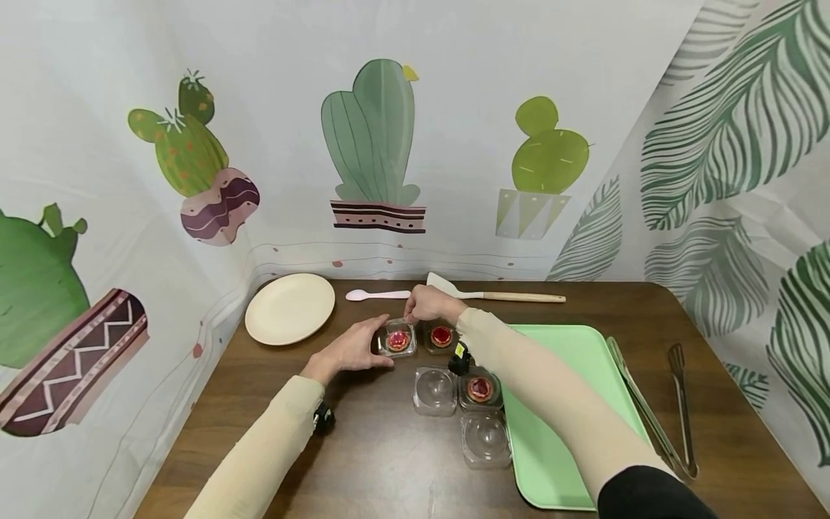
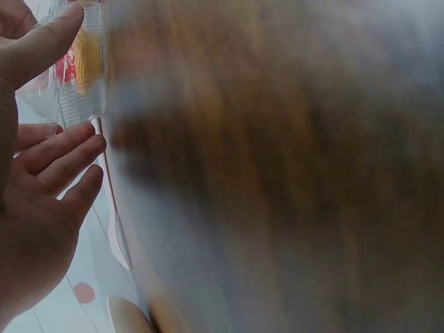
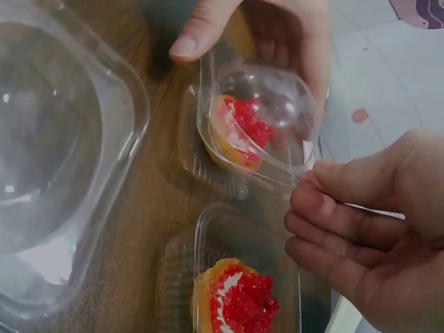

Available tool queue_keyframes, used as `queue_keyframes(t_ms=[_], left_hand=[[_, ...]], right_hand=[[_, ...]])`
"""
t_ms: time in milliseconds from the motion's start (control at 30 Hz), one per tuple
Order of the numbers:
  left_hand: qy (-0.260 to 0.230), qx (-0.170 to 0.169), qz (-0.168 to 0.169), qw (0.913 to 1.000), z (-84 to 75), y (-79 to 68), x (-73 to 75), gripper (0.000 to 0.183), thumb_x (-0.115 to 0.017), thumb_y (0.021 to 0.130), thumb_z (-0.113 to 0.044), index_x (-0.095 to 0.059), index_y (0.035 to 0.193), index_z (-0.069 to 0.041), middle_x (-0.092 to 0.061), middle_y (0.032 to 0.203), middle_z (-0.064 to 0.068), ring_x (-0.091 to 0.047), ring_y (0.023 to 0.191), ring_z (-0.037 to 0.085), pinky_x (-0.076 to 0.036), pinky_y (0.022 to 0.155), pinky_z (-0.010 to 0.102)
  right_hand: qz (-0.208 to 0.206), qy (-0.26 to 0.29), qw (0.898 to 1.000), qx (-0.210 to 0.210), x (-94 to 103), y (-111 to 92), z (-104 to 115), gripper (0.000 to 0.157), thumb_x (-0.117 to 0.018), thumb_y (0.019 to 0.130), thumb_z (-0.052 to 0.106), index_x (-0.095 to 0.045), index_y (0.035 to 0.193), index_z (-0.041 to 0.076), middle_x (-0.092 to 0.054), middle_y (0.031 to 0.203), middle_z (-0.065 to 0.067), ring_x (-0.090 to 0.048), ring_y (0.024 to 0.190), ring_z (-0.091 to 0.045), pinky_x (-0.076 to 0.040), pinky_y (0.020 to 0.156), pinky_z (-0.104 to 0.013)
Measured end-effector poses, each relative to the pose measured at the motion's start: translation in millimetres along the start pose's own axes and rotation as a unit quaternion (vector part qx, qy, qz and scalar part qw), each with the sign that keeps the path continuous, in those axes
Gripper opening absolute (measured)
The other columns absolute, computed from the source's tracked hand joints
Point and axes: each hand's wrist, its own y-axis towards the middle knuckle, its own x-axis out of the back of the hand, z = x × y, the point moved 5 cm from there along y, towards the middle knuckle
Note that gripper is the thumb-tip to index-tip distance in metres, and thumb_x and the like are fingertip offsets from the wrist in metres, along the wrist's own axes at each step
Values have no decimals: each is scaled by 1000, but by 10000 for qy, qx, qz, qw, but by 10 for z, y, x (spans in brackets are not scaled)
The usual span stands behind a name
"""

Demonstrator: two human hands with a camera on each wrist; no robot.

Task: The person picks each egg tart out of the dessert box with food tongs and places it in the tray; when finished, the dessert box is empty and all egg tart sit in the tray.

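Beside the plate, a small tart with red topping (image 1: 398,340) sits in a clear ridged plastic box (image 3: 201,170). Over it, a clear domed lid (image 3: 267,104) stands tilted. My right hand (image 1: 433,304) pinches one corner of this lid between thumb and fingers (image 3: 333,201). From the other side, my left hand (image 1: 350,347) holds the lid, its thumb (image 3: 201,31) at the edge and the fingers partly hidden behind it. A second red-topped tart (image 3: 239,298) lies in its box just right of the first, below my right wrist.
A third boxed tart (image 1: 480,390) stands nearer, with clear lids (image 1: 434,393) (image 1: 485,441) beside and in front. A green tray (image 1: 558,447) lies right, then metal tongs (image 1: 682,411). Behind are a cream plate (image 1: 289,308), a pink spoon (image 1: 369,295) and a wooden-handled spatula (image 1: 519,296).
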Motion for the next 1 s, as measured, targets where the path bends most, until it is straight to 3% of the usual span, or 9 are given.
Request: queue_keyframes(t_ms=[133,333,433,500,633,833,1000], left_hand=[[-158,121,-27,9998,29,-23,25,102,-85,71,-45,-36,147,2,-49,145,18,-51,130,29,-40,112,40],[-246,148,-87,9996,61,-48,58,101,-85,71,-44,-37,146,1,-52,141,15,-53,127,25,-43,109,40],[-332,107,-135,9993,60,-52,73,98,-86,70,-42,-39,145,2,-57,135,14,-56,121,23,-45,107,40],[-376,95,-146,9991,61,-54,79,96,-86,70,-41,-41,143,2,-58,132,13,-57,119,23,-46,105,40],[-441,108,-96,9989,59,-48,82,88,-87,70,-40,-47,138,-1,-60,130,10,-58,117,21,-46,105,39],[-489,135,-45,9987,53,-50,77,76,-88,69,-39,-53,131,-10,-62,122,3,-59,113,16,-47,103,38],[-542,148,34,9984,20,-60,85,76,-88,69,-38,-53,130,-10,-63,122,2,-59,114,17,-47,104,39]], right_hand=[[-91,354,9992,-150,13,-23,-7,10,-73,86,21,-79,92,15,-75,86,3,-67,75,-11,-53,67,-21],[-354,696,9969,-89,22,-61,19,11,-73,87,23,-80,93,17,-74,83,5,-62,73,-8,-50,66,-20],[-298,1423,9892,-176,-5,-75,13,11,-72,88,17,-79,93,10,-74,82,0,-66,73,-10,-56,69,-22],[-144,2175,9754,-344,-38,-83,-3,11,-72,87,11,-77,94,4,-74,83,-4,-69,74,-12,-59,74,-27],[130,3454,9359,-678,-83,-119,-38,13,-70,87,2,-72,97,-6,-72,86,-9,-70,74,-15,-59,84,-36],[406,4290,8998,-688,-118,-165,-78,15,-67,88,-1,-68,100,-11,-69,83,-10,-67,77,-18,-59,86,-37],[600,4667,8794,-718,-138,-203,-98,15,-65,89,-1,-67,101,-10,-68,82,-10,-67,79,-19,-58,89,-39]])
